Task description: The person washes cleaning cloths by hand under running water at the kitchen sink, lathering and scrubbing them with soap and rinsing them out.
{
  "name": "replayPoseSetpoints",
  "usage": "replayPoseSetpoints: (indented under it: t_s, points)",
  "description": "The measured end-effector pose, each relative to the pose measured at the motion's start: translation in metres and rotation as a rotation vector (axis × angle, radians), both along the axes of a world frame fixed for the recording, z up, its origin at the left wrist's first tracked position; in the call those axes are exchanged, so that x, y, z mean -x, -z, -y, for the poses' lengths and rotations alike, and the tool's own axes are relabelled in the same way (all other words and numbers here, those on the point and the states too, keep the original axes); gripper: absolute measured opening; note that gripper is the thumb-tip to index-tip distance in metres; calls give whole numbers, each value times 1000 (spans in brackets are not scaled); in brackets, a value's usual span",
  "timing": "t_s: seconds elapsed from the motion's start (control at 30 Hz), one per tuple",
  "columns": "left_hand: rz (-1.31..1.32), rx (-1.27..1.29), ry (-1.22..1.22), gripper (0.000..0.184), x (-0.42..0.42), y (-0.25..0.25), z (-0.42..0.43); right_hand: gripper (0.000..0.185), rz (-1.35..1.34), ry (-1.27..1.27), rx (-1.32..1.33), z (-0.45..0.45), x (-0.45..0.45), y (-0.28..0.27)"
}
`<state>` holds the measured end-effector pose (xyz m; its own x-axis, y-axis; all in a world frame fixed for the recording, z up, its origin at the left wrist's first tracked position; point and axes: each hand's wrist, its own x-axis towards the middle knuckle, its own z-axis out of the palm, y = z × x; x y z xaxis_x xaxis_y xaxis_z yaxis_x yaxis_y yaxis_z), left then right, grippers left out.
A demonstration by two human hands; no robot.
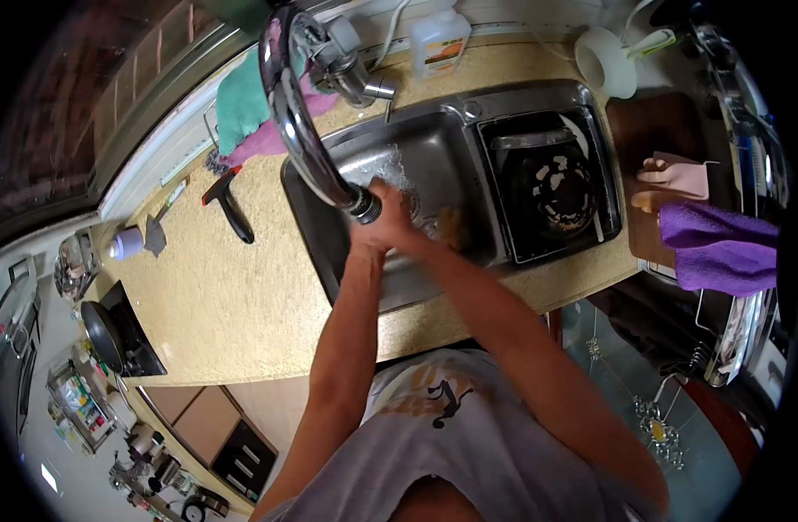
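My left hand [366, 235] and my right hand [397, 217] are together under the spout of the chrome faucet [299, 122], over the left basin of the steel sink [447, 148]. They touch and overlap, and water splashes in the basin just beyond them. Motion blur and the spout hide most of the fingers, so whether they hold anything cannot be made out. Just right of the hands, a blurred yellowish-brown thing [452, 228] lies low in the basin.
A black pan [555, 187] sits in the dark tray over the right basin. Left on the counter are a black-and-red handled tool [232, 209] and a scraper [160, 228]. Behind stands a clear bottle [440, 43]. A purple cloth [721, 248] hangs at the right, near a cutting board [647, 130].
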<state>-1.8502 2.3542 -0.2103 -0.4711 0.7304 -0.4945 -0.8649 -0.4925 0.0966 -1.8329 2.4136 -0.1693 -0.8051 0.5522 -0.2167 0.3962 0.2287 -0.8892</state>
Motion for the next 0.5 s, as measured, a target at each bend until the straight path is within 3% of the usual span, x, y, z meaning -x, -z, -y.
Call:
replayPoseSetpoints:
  t_s: [0.03, 0.07, 0.1, 0.17, 0.2, 0.23, 0.27, 0.33, 0.37, 0.4, 0.43, 0.5]
  points:
    - [-108, -107, 17, 22, 4, -3, 6, 24, -212, 152, 77, 8, -8, -16]
    - [-214, -214, 32, 22, 9, -4, 12, 25, -178, -161, -272, 17, -16, -11]
    - [-390, 46, 121, 22, 23, 57, 27, 25, -145, -30, -201, 22, -11, 12]
    - [-561, 313, 219, 23, 22, 88, 27, 23, 16, -86, -201, 3, 1, 34]
    - [-150, 259, 100, 24, 14, 34, 0, 23, 140, -262, -277, -23, 13, 39]
    - [261, 206, -19, 25, 9, 2, -16, 25, 160, -79, -309, -26, 27, 76]
    - [261, 213, -4, 25, 11, 13, -9, 25, 163, -65, -303, -20, 23, 69]
    - [-139, -243, 126, 25, 22, 72, 14, 29, -5, -10, -290, -6, 5, 31]
    - [-232, -360, 159, 25, 25, 78, 19, 33, -56, 74, -129, 5, -5, 16]
    - [-328, -476, 187, 25, 27, 83, 25, 28, -183, -84, -92, 11, -15, 17]
    - [463, -537, -54, 27, 29, 70, 28, 30, -78, -81, -135, 4, -6, 34]
    - [185, -191, -6, 29, 17, 42, 15, 38, 86, -40, -159, -19, 11, 61]
